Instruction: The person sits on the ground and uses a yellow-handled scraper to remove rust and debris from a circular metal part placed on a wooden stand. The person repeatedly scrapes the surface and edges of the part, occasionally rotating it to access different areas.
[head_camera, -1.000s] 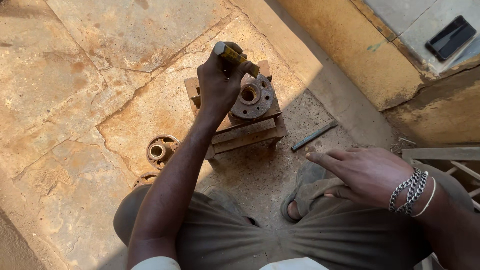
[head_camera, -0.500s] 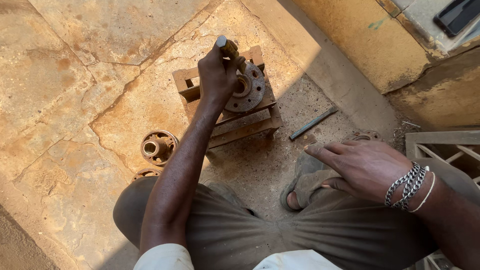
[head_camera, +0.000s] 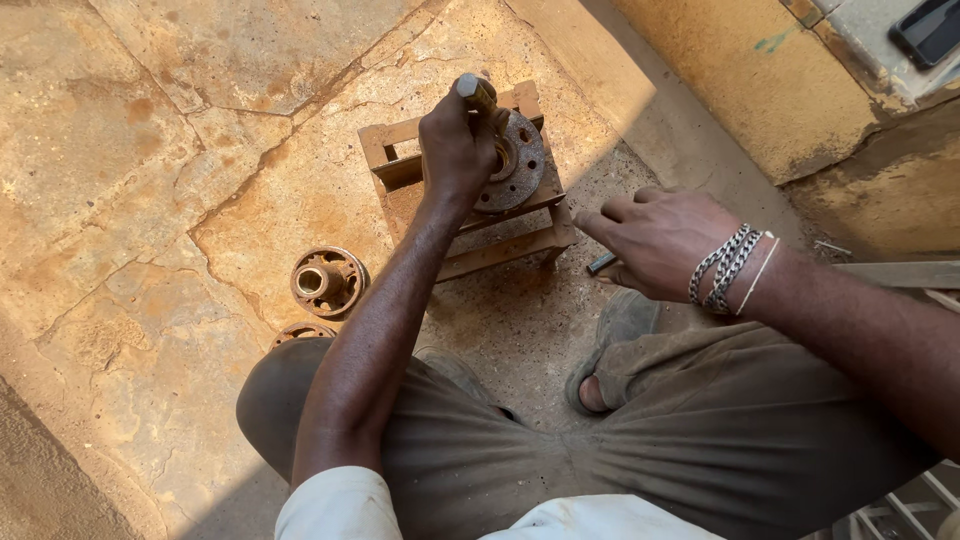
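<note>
Left hand (head_camera: 458, 145) covers most of the punch (head_camera: 476, 92) and part of the wheel hub (head_camera: 517, 165). Right hand (head_camera: 660, 240) hides all but a stub of the metal rod (head_camera: 601, 264). Second rusty hub (head_camera: 303, 331) half-hidden behind the knee. Dark flat object (head_camera: 932, 28) cut off at top right edge.

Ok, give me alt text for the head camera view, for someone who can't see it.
A seated person's left hand grips a metal punch upright over a rusty round hub resting on a small wooden stand, on a cracked stone floor. The right hand, with wrist chains, hovers over a dark metal rod. Another rusty hub lies nearby.
</note>
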